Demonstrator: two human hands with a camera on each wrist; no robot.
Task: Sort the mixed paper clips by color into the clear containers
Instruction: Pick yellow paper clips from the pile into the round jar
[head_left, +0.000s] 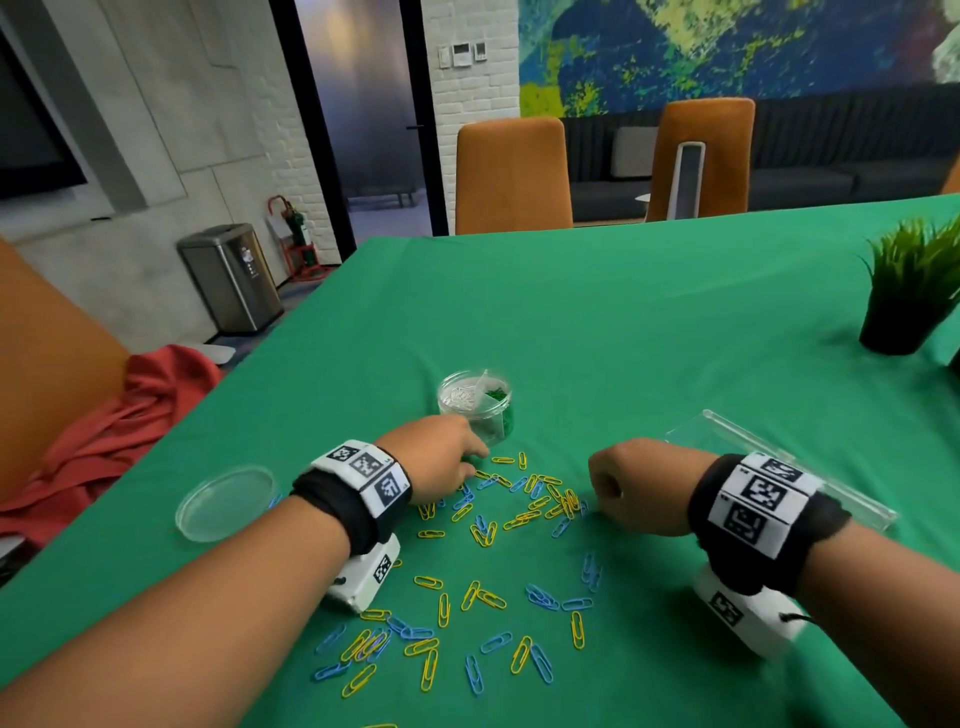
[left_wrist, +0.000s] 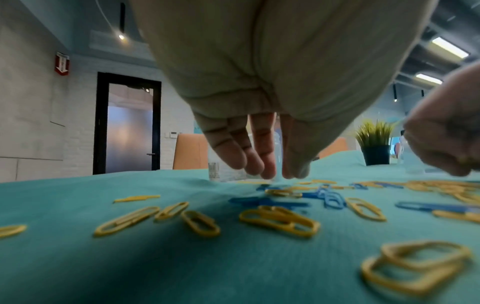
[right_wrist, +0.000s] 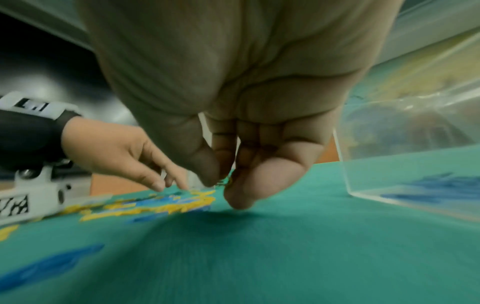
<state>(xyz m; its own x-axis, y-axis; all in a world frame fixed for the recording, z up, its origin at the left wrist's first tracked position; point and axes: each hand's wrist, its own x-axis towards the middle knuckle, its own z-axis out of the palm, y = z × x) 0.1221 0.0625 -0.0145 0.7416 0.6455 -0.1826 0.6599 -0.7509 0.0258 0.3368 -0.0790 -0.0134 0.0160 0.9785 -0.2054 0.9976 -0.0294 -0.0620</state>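
Yellow and blue paper clips (head_left: 524, 512) lie scattered on the green tablecloth, with more (head_left: 441, 644) nearer me. A round clear divided container (head_left: 475, 400) holds white and green clips. My left hand (head_left: 467, 465) reaches down just in front of it. Its straight fingers (left_wrist: 262, 162) touch the cloth at the pile's far edge, and I see nothing between them. My right hand (head_left: 605, 496) is curled at the pile's right edge. It pinches a small clip (right_wrist: 226, 181) between thumb and fingers; the clip's colour is unclear. A clear rectangular box (right_wrist: 415, 181) with blue clips lies to its right.
A round clear lid (head_left: 226, 503) rests on the cloth to the left of my left wrist. A potted plant (head_left: 904, 306) stands at the far right. Orange chairs (head_left: 511, 176) line the table's far edge. A red cloth (head_left: 119, 421) lies off the left edge.
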